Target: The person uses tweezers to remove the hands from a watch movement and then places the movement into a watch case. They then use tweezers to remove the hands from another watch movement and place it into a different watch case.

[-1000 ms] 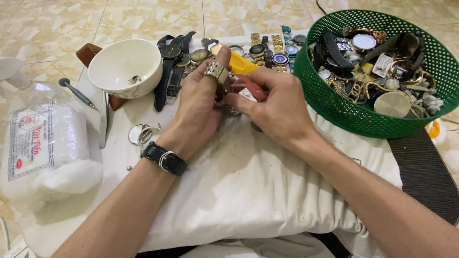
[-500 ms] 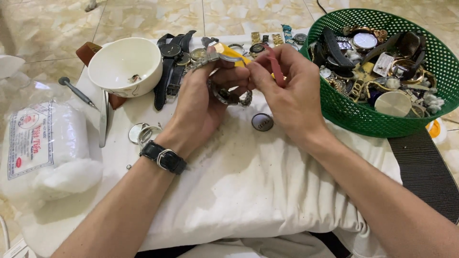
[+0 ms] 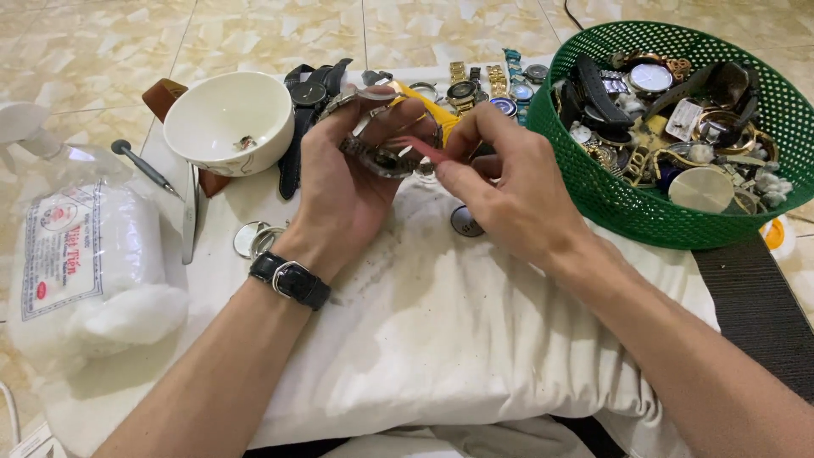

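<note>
Both hands have dropped slightly since the earlier frame, uncovering less of the round case back (image 3: 465,222) on the white cloth (image 3: 441,339). Left hand (image 3: 343,182) cradles a metal-band watch (image 3: 381,157); right hand (image 3: 504,182) pinches a slim red tool (image 3: 420,148) against it. At two o'clock sits a green basket (image 3: 610,191); at ten, a white bowl (image 3: 227,119).

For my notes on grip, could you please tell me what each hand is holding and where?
The left hand cradles a metal wristwatch by its band. The right hand pinches a thin reddish tool near its tip.
</note>
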